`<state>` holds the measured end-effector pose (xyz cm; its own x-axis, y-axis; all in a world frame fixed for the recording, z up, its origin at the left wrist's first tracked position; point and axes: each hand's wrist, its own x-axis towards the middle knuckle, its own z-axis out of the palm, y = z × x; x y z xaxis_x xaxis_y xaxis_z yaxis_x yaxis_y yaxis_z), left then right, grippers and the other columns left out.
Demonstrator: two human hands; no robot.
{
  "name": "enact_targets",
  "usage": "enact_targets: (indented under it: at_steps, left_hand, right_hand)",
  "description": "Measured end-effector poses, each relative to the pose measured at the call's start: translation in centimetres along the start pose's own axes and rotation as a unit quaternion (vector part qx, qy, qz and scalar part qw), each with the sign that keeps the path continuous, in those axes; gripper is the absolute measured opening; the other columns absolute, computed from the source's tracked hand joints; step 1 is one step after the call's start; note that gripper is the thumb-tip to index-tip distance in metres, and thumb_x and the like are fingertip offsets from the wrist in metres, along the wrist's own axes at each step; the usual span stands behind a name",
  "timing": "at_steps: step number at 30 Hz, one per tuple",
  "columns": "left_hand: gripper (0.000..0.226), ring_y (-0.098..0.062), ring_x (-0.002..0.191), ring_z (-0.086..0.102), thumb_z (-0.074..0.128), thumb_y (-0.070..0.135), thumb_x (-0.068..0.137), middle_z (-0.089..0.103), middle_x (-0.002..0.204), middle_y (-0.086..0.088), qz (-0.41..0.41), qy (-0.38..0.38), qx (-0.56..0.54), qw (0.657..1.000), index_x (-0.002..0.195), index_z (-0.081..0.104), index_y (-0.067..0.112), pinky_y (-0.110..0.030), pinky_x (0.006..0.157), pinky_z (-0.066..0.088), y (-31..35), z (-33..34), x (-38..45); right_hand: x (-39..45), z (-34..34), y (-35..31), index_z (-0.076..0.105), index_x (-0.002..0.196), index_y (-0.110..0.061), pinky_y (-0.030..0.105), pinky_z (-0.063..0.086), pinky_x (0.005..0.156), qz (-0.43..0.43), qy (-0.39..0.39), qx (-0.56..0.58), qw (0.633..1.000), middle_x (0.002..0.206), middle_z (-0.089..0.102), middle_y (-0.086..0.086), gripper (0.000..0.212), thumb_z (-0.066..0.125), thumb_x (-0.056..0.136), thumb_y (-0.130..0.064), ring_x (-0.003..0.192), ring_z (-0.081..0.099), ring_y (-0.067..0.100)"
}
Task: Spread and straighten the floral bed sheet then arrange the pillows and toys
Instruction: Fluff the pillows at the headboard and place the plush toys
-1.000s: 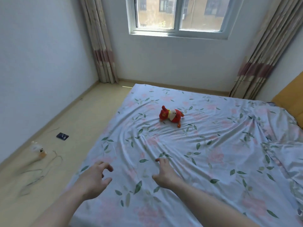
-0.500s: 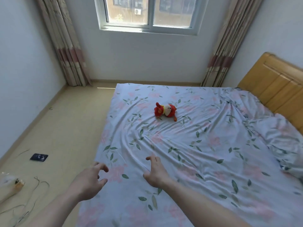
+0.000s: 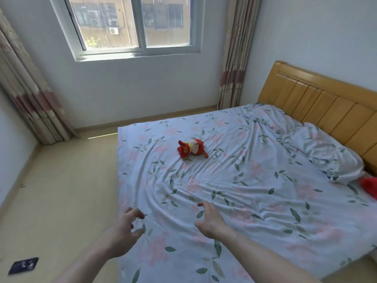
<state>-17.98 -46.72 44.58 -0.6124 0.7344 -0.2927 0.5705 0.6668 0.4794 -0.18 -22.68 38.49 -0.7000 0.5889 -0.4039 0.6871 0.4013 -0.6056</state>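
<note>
Floral bed sheet (image 3: 255, 180) covers the bed, pale blue with pink blooms and green leaves; long wrinkles fan across its middle and near the foot edge, and it bunches toward the headboard (image 3: 326, 103). Red and white plush toy (image 3: 191, 148) lies on its side on the sheet, toward the window end, well apart from both hands. Pillow (image 3: 326, 152) in matching floral cover rests against the wooden headboard at right; a second red object (image 3: 368, 183) shows just beside it at the frame edge, too cut off to identify. Left hand (image 3: 122, 233) hovers at the sheet's foot-side edge, fingers spread and loosely curved, holding nothing; contact with the cloth cannot be told. Right hand (image 3: 210, 219) sits over the sheet nearby, fingers likewise spread and bent, grip empty. Beige floor (image 3: 61, 190) left of the bed, with a small dark flat item (image 3: 23, 265) lying on it. Window (image 3: 132, 27) in the far wall, striped curtains (image 3: 234, 58) drawn to either side.
</note>
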Motion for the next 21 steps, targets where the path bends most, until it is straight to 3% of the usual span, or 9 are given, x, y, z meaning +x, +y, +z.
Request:
enact_targets:
  at_steps: [5,12,17,21]
  left_hand:
    - [0.022,0.005,0.098,0.056,0.065,0.043,0.095,0.044,0.121,0.024,0.032,0.006,0.021,0.999,0.111,0.05,0.045,-0.019,0.073,0.045,-3.3,-4.7,3.3]
    - [0.024,0.002,0.099,0.057,0.068,0.034,0.094,0.046,0.122,0.023,0.117,-0.012,0.015,0.993,0.113,0.054,0.04,-0.016,0.07,0.041,-9.8,-9.1,9.2]
    - [0.026,0.001,0.095,0.059,0.072,0.033,0.092,0.048,0.12,0.022,0.172,-0.029,0.005,0.985,0.11,0.056,0.042,-0.013,0.068,0.041,-17.5,-13.0,12.1]
    - [0.029,0.004,0.092,0.059,0.073,0.035,0.09,0.047,0.118,0.024,0.18,-0.051,0.02,0.982,0.108,0.053,0.047,-0.012,0.066,0.042,-25.8,-18.0,13.4]
  right_hand:
    - [2.1,2.3,-4.8,0.036,0.149,-0.027,0.033,0.045,0.102,-0.008,0.021,0.011,1.0,0.154,0.031,-0.003,0.064,0.06,0.089,-0.026,0.132,0.046,0.02]
    - [3.7,7.3,-11.3,0.038,0.146,-0.027,0.038,0.047,0.099,0.041,0.066,0.036,0.996,0.153,0.03,-0.005,0.062,0.059,0.087,-0.025,0.132,0.045,0.022]
    - [5.0,12.6,-18.0,0.038,0.143,-0.027,0.035,0.048,0.082,0.089,0.093,0.054,0.99,0.148,0.031,-0.005,0.059,0.059,0.088,-0.025,0.119,0.051,0.022]
    - [6.4,17.3,-26.2,0.038,0.143,-0.026,0.035,0.049,0.083,0.109,0.098,0.044,0.988,0.148,0.03,-0.004,0.057,0.059,0.09,-0.024,0.123,0.048,0.021]
